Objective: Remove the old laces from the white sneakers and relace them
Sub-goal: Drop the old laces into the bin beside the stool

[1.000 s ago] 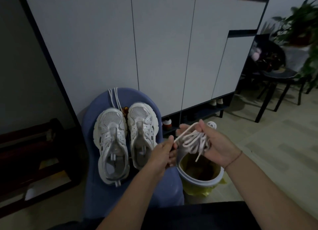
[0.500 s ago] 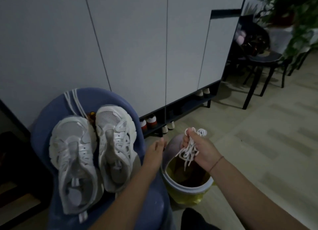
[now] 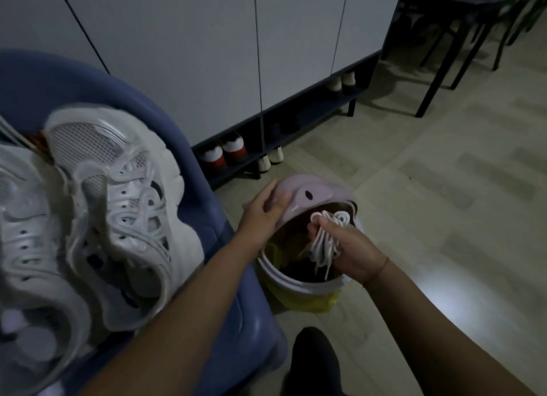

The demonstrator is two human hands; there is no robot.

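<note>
Laces in right hand

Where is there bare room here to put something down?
The floor right of the bin, toward the black chair legs, is bare. The blue seat is crowded with the two sneakers, and the bunched laces hang over the bin's mouth.
</note>
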